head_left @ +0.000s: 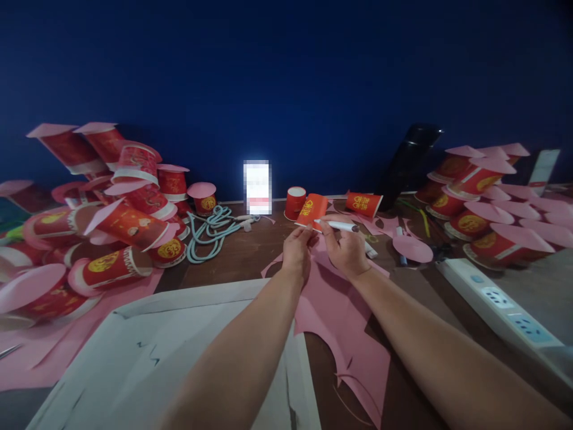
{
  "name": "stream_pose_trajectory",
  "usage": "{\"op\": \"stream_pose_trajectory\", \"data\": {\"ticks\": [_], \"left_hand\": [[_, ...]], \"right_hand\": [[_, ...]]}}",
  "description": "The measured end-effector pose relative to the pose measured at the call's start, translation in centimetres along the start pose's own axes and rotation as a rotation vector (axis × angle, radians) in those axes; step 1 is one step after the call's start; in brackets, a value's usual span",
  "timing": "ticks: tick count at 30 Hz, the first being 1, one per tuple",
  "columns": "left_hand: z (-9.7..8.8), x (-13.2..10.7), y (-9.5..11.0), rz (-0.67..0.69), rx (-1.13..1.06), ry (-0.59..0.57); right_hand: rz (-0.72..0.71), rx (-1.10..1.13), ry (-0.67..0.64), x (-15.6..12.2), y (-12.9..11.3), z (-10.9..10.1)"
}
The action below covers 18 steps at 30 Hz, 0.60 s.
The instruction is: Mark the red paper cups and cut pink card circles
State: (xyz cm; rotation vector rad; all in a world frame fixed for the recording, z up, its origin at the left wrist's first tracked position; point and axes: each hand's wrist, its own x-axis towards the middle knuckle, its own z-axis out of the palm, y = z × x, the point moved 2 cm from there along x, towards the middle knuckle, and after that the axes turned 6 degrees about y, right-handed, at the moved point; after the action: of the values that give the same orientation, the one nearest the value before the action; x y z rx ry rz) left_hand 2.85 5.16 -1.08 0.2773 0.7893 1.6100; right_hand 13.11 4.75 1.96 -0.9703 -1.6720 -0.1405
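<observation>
In the middle of the table my left hand (297,249) is closed on the lower end of a red paper cup (313,207) with gold lettering, which is tilted away from me. My right hand (347,248) is closed around a white marker pen (341,225); its tip points left and meets or nearly meets the cup's side. Beneath both hands spreads a pink paper sheet (342,322) with curved cut-outs. Another red cup (295,204) stands upright just behind, and one more red cup (363,205) lies on its side to the right.
Red cups with pink paper discs pile up at left (134,221) and right (481,179). A coiled pale-blue cable (208,239), lit phone (258,188), white power strip (501,304), black bottle (409,155) and large white board (179,352) surround the hands. A blue wall closes off the back.
</observation>
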Motion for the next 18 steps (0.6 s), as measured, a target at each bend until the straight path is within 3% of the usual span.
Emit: {"op": "stream_pose_trajectory", "data": {"ticks": [13, 18], "left_hand": [[0.04, 0.01, 0.00, 0.022, -0.004, 0.004], [0.02, 0.11, -0.03, 0.022, -0.020, -0.001]], "right_hand": [[0.017, -0.003, -0.018, 0.20, -0.20, -0.18], [0.100, -0.027, -0.057, 0.39, -0.49, -0.33]]}}
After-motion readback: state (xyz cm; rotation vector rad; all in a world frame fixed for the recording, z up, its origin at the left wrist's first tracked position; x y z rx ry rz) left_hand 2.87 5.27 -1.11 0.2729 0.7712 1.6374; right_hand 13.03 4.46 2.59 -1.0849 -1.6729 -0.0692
